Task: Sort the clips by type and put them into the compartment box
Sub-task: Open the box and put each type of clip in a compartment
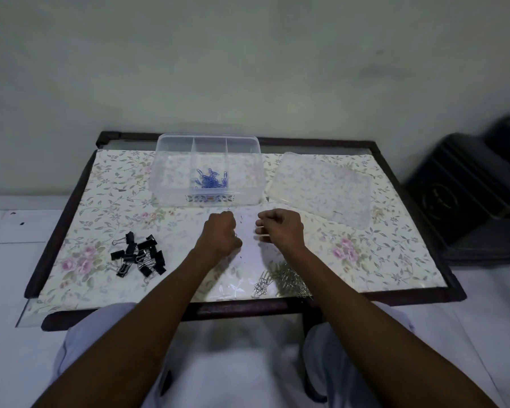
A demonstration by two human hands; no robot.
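You sit at a low table (407,184) with a dark frame, topped by a floral cloth (106,207) under a clear cover. At its far edge stands the clear compartment box (162,160), open and split into three sections side by side; a heap of blue paper clips (211,179) lies in the middle section, and the two outer sections look bare. Just right of the box, the clear lid (321,187) lies flat on the cloth. Off the table to the right sits a black case (465,189).

Your two forearms reach in from the near edge. Your left hand (221,231) hovers over the middle of the cloth, in front of the box, with its fingers curled inward; a glint of metal shows at its inner side, but you cannot tell whether it grips anything. Your right hand (280,228) is close beside it, apart from it, fingers bent in a loose curl, and nothing is visibly held.

The black binder clips (140,257) lie in a loose pile on the left part of the cloth. The silver paper clips (280,279) are scattered at the near edge, beneath your right forearm.
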